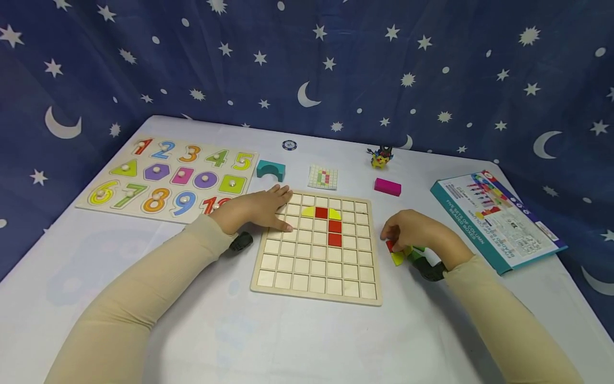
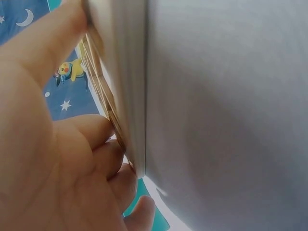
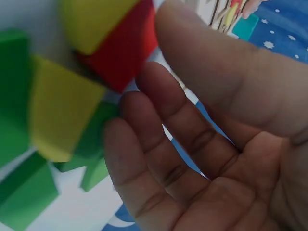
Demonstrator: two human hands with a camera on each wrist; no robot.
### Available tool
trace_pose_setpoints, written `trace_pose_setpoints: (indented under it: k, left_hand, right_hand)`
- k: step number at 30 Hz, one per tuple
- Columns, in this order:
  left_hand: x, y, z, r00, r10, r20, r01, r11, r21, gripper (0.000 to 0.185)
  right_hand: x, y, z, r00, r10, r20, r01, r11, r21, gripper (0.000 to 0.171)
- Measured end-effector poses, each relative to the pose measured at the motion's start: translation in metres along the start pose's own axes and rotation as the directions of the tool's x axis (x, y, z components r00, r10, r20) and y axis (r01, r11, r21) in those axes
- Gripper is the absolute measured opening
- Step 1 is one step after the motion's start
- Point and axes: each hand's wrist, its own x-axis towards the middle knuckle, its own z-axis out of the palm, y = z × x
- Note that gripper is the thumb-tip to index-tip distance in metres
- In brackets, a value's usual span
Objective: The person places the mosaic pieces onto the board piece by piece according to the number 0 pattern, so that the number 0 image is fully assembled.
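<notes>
In the head view my left hand [image 1: 264, 208] rests on the upper left corner of a wooden grid board [image 1: 288, 264], fingers spread and thumb over its squares. The board holds red square tiles [image 1: 334, 226] and two rounded yellow tiles [image 1: 308, 212]. Right of the board, my right hand [image 1: 414, 232] reaches down to a small pile of pieces. The right wrist view shows its curved fingers and thumb beside a red piece [image 3: 122, 53]; whether they touch it is unclear. Yellow pieces [image 3: 65, 108] and green pieces [image 3: 29, 192] lie around it.
Behind the board lie a small pattern card [image 1: 323, 177], a teal arch block [image 1: 271, 170], a magenta block [image 1: 387, 186], a toy figure [image 1: 381, 157] and a round chip [image 1: 289, 145]. A number puzzle [image 1: 107, 176] sits left, a flat box [image 1: 499, 218] right.
</notes>
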Motion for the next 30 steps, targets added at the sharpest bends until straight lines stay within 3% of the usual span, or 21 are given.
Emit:
trace_pose_setpoints:
  k: [15, 30]
  left_hand:
    - [-0.0004, 0.0004, -0.0004, 1.0, 0.0, 0.001, 0.0, 1.0, -0.002, 0.096]
    - [0.0019, -0.0008, 0.001, 1.0, -0.007, 0.006, 0.006, 1.0, 0.003, 0.096]
  right_hand:
    - [0.0028, 0.0085, 0.0061, 1.0, -0.016, -0.021, 0.017, 0.999, 0.027, 0.019]
    - [0.006, 0.004, 0.0104, 0.995, -0.044, -0.094, 0.045, 0.999, 0.015, 0.021]
